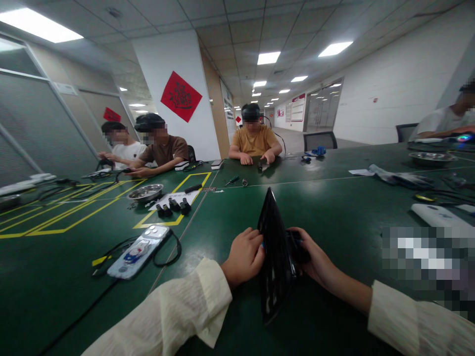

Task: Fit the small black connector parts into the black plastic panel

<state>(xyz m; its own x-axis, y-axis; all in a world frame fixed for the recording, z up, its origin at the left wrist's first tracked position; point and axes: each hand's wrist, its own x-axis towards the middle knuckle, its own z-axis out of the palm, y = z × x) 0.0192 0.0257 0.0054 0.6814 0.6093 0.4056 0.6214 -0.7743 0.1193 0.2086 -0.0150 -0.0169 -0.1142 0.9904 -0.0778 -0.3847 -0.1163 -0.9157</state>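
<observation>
A glossy black flat panel point(273, 267) stands tilted on edge between my hands, its narrow corner pointing up and away from me. My left hand point(245, 254) is closed against the panel's left face, with its fingers curled. A small blue spot shows at those fingertips; I cannot make out what it is. On the other side, my right hand point(315, 259) is wrapped round a bulky black part point(297, 244) at the panel's back. The fingertips of that hand are partly hidden behind the part.
A phone point(139, 252) with a black cable lies to the left. Beyond it are several black cylindrical pieces point(173, 206), a metal bowl point(145, 193) and yellow tape lines. Small tools point(232, 181) lie ahead, near a seated person point(256, 138). A white device point(441, 217) lies right.
</observation>
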